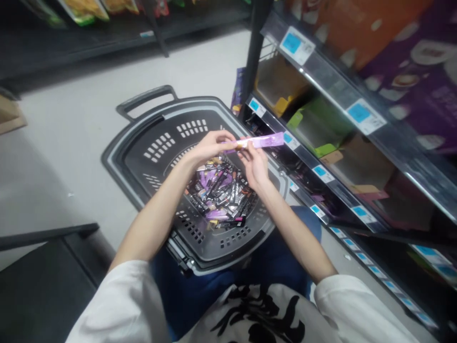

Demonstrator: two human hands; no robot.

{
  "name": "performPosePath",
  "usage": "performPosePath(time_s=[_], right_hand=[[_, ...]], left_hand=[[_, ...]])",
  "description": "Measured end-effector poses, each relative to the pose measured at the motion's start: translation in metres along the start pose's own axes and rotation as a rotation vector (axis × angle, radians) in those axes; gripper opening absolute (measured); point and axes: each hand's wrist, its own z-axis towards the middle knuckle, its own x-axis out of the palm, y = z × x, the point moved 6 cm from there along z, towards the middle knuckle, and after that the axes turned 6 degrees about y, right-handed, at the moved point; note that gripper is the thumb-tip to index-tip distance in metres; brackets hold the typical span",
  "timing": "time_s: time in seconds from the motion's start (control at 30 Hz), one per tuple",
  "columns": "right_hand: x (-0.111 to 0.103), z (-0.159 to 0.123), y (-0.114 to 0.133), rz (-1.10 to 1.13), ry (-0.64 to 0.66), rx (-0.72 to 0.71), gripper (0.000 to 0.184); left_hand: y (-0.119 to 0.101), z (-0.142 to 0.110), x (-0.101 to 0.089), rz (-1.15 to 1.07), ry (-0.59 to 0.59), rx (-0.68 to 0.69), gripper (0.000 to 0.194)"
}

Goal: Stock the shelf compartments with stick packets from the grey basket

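Both hands hold one long, slim purple stick packet over the basket. My left hand pinches its left end, fingers closed. My right hand grips it near the middle from below, and the right end sticks out toward the shelf. Beneath my hands, a dark grey shopping basket carries a heap of small stick packets, mostly black with some purple and a few yellowish ones. The print on the held packet is too blurred to read.
A shelf rack with blue-and-white price tags rises close on the right, with purple and orange boxes on top. The basket's handle sticks out at its far left. A dark panel stands at lower left, and another shelf runs along the back.
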Motion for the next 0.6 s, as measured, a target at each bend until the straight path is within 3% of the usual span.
performPosePath(time_s=[0.17, 0.27, 0.33, 0.4, 0.47, 0.53, 0.6], right_hand=[[-0.006, -0.012, 0.014, -0.007, -0.01, 0.072, 0.022], [-0.015, -0.027, 0.05, 0.004, 0.121, 0.098, 0.029], [-0.035, -0.04, 0.087, -0.041, 0.153, 0.035, 0.032], [-0.071, -0.055, 0.122, -0.129, 0.067, -0.095, 0.032], [-0.119, -0.076, 0.144, -0.223, -0.106, -0.251, 0.033], [-0.172, -0.105, 0.147, -0.3, -0.29, -0.402, 0.033], [-0.222, -0.137, 0.124, -0.409, -0.413, -0.402, 0.028]], left_hand=[[-0.004, -0.001, -0.005, 0.031, -0.08, -0.013, 0.037], [-0.006, -0.002, -0.007, 0.002, -0.11, -0.02, 0.036], [-0.007, -0.003, -0.004, 0.015, -0.083, -0.045, 0.033], [-0.008, -0.004, 0.001, 0.058, -0.034, -0.07, 0.029], [-0.009, -0.005, 0.006, 0.109, 0.004, -0.082, 0.028], [-0.009, -0.004, 0.011, 0.179, 0.033, -0.097, 0.03], [-0.006, -0.002, 0.018, 0.262, 0.081, -0.117, 0.035]])
